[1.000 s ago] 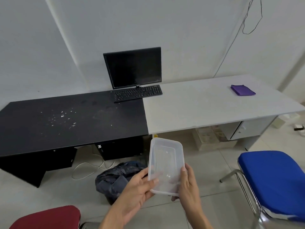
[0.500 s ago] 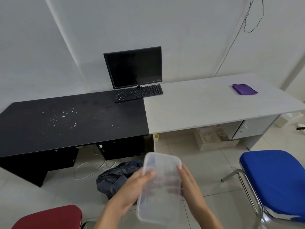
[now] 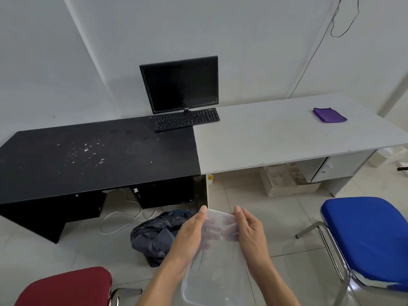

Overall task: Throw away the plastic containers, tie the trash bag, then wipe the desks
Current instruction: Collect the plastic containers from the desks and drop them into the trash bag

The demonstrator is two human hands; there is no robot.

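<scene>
A clear plastic container [image 3: 215, 268] is being held above the tiled floor, its long axis running near to far; it is being gripped at the far end by the left hand [image 3: 187, 237] and the right hand [image 3: 252, 237], thumbs lying on top, fingers curled underneath and showing through the thin, translucent wall; the rectangular, round-cornered tub is being judged light and slightly flexible. The black trash bag [image 3: 154, 237], crumpled and glossy, is lying on the floor left of the container, just beside the left hand, the nearer one; its mouth cannot be made out. A folded purple cloth [image 3: 329, 115] is lying far right on the white desk [image 3: 265, 140]; pale crumbs [image 3: 86, 150] are being shown on the matte black desk [image 3: 132, 164].
</scene>
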